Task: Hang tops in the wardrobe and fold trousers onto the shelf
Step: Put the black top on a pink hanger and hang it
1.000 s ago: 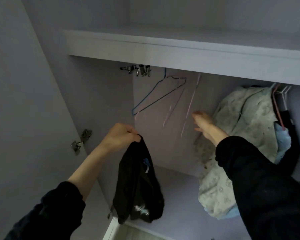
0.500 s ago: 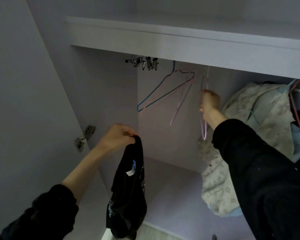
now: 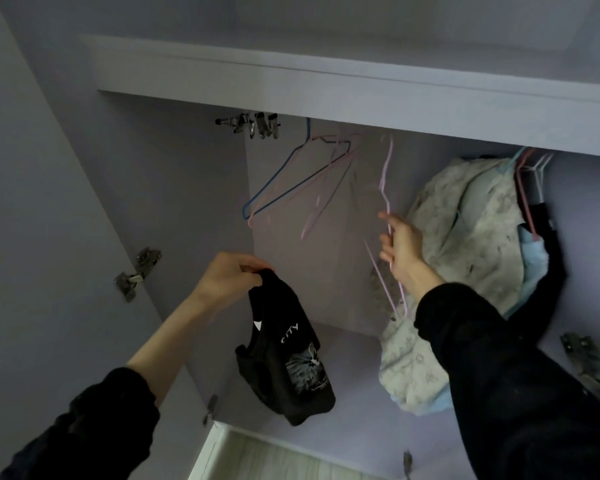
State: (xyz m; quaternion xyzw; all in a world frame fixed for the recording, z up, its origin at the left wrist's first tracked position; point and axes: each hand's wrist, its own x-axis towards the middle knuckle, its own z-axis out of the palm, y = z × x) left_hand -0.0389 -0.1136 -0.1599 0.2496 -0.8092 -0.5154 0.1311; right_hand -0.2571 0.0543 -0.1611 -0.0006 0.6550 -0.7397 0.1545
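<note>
An open wardrobe with pale lilac walls fills the view, its shelf board running overhead above both hands. The left hand pinches the bunched collar of a black top, which hangs straight down below it. Up and between the two hands, empty wire hangers dangle under the shelf. The right hand has its fingers curled round a pink hanger, whose long axis runs steeply from above the hand to below the wrist. Just right of that hand hang pale patterned garments. The hanger lies level with and right of the top, so the hands likely must meet.
</note>
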